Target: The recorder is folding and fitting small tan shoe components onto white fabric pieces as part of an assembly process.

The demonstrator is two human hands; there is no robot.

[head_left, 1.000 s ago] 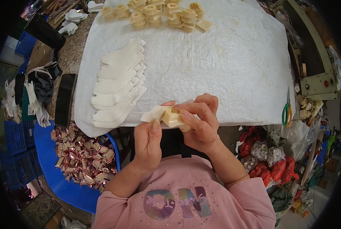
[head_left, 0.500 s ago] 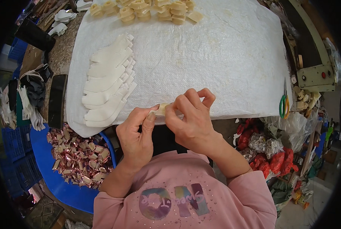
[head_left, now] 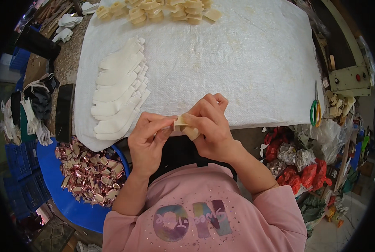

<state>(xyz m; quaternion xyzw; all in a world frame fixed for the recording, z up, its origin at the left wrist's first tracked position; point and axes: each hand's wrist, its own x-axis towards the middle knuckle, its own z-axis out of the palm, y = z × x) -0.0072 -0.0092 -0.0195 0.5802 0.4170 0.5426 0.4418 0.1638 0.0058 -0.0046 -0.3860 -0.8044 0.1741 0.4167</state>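
Observation:
Just above the near edge of the white woven sheet (head_left: pixel 229 63), both hands hold a cream-coloured curved strip (head_left: pixel 190 132). My left hand (head_left: pixel 146 140) pinches its left end between thumb and fingertips. My right hand (head_left: pixel 214 132) has its fingers closed on the other side, and part of the strip bends down in a loop below them. The right fingers hide some of it. To the left on the sheet lie several flat white curved pieces (head_left: pixel 114 90), overlapping in a row. At the far edge stand several rolled cream pieces (head_left: pixel 154 10).
A blue tub (head_left: pixel 76 216) at lower left holds shiny pinkish pieces (head_left: pixel 93 172). A dark phone (head_left: pixel 65 113) and black cylinder (head_left: pixel 38 43) are on the left. Scissors (head_left: pixel 315 110) rest by the right edge. Red and clear plastic bags (head_left: pixel 309 174) lie below right.
The strip has turned between my hands, so its lower loop now shows beneath the right fingers. My right hand has shifted slightly left and the view has moved a little.

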